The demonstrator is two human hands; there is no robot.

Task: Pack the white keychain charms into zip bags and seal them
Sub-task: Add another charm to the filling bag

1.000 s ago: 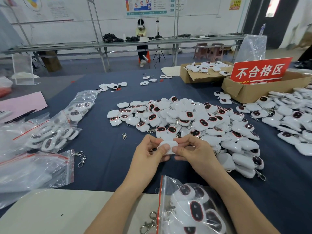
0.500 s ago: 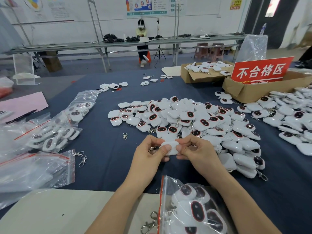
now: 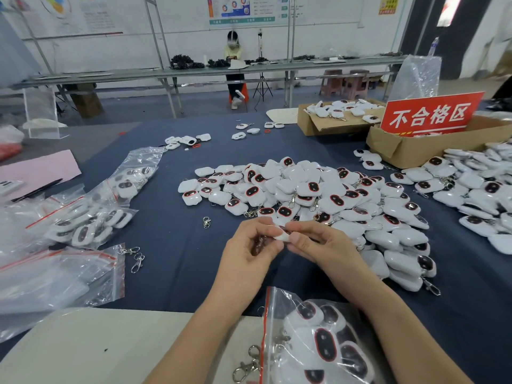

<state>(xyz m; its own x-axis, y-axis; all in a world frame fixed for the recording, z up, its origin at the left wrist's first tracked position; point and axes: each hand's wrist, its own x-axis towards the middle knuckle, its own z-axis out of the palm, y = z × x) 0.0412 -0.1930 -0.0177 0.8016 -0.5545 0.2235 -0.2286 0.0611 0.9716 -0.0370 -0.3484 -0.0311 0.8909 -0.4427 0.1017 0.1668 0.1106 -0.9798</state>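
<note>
My left hand (image 3: 250,252) and my right hand (image 3: 322,245) meet above the blue cloth and pinch one white keychain charm (image 3: 282,236) between their fingertips; most of it is hidden by the fingers. Just beyond them lies a big pile of white charms (image 3: 307,195) with dark red-rimmed faces. A zip bag (image 3: 315,339) with a red seal strip, holding several charms, lies at the near edge between my forearms. Filled zip bags (image 3: 91,220) sit at the left.
Empty zip bags (image 3: 55,275) and loose metal clasps (image 3: 135,257) lie at the left. More charms (image 3: 476,189) spread at the right, beside cardboard boxes (image 3: 410,148) with a red sign (image 3: 430,113). A person sits at a far bench.
The charm has turned between my fingers; less of its white face shows now and the fingers have closed in over it. My hands stay in the same spot.
</note>
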